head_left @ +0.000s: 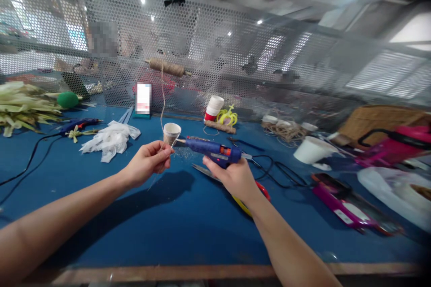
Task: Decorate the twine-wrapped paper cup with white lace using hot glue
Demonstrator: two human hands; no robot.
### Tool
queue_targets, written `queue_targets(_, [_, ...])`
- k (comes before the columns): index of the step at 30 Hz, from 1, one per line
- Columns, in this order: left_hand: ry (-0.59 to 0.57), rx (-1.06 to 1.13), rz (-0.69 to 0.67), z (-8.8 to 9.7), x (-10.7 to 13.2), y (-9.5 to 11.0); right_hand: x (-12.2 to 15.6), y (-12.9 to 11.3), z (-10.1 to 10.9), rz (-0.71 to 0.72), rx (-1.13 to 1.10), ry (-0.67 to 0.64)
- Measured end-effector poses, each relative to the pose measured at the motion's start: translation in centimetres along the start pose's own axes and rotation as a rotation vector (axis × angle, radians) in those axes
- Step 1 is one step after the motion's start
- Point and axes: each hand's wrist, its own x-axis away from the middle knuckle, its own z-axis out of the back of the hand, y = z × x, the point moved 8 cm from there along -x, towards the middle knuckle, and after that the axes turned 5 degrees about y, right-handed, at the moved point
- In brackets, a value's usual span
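Observation:
My left hand is closed, its fingertips pinched at the lower part of a small white paper cup wrapped round with brown twine. Fingers hide the cup's base, and thin pale strands hang by them. From the cup, a length of twine runs up to a spool of twine on a rod at the mesh panel. My right hand grips a blue hot glue gun, its nozzle pointing left, right beside the cup. Under the right hand lie scissors with red and yellow handles.
Crumpled white lace, a second glue gun and pale husks lie left. A lit phone stands at the back. Stacked cups and a yellow crown-shaped piece stand mid-back. A purple tool and black cord lie right.

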Motion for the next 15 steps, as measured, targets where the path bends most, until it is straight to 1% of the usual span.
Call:
queue_targets(3, [0.003,0.014,0.007,0.0,0.0,0.0,-0.1,0.6,-0.1,-0.077,-0.074,-0.038])
queue_targets(7, [0.006,0.034,0.027,-0.1,0.1,0.0,-0.8,2.3,-0.6,-0.205,-0.316,-0.098])
queue_targets(10, [0.007,0.015,0.031,0.0,0.1,0.0,-2.0,4.6,-0.2,-0.289,-0.435,-0.019])
queue_targets(12, [0.007,0.000,0.020,0.0,0.1,0.0,-2.9,7.0,0.0,-0.369,-0.378,0.022])
queue_targets(14, [0.009,-0.012,-0.003,0.1,0.1,0.2,-3.9,9.2,0.2,-0.408,-0.199,0.032])
queue_targets(15, [0.011,-0.020,-0.016,0.1,0.0,0.3,-4.4,10.2,0.1,-0.409,-0.152,0.034])
